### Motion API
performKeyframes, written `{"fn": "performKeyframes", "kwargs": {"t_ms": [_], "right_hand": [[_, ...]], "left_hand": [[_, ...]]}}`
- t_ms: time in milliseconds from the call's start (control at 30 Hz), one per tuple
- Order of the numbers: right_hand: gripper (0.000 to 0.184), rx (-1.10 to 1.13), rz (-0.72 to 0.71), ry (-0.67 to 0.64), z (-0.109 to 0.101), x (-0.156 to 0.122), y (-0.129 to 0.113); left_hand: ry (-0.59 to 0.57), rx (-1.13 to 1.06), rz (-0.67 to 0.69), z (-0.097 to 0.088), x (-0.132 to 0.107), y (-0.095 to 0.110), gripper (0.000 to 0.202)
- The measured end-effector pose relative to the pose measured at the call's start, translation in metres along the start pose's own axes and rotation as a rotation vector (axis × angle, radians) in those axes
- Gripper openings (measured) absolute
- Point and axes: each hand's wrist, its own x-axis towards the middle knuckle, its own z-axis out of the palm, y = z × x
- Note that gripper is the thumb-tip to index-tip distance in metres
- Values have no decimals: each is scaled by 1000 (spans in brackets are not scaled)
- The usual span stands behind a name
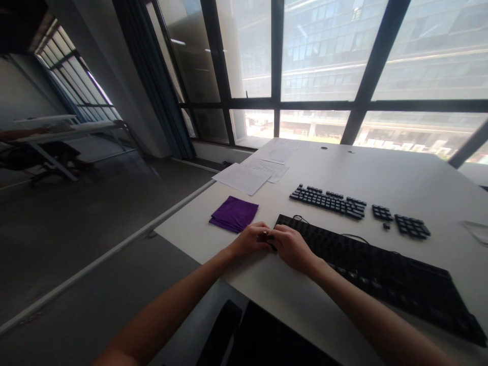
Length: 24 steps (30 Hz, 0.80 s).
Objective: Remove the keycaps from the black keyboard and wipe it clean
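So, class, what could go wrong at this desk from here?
The loose keycaps lie in ordered groups behind the keyboard; a bump might scramble them. One lone keycap sits apart and could get mislaid. The left hand and right hand are at the keyboard's left end and might jolt it.

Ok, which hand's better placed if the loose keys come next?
Right, probably. The right hand is nearer the loose keys; the left hand sits farther off, by the purple cloth. Both meet at the left end of the keyboard; whether they hold anything is unclear.
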Motion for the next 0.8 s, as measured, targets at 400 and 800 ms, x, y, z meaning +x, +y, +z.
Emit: {"fn": "performKeyframes", "kwargs": {"t_ms": [400,800], "right_hand": [[21,418,336,196,2,6,15],[17,495,217,189,-1,6,9]], "left_hand": [[49,46,-41,4,2,15,21],[170,254,140,9,-5,20,22]]}}
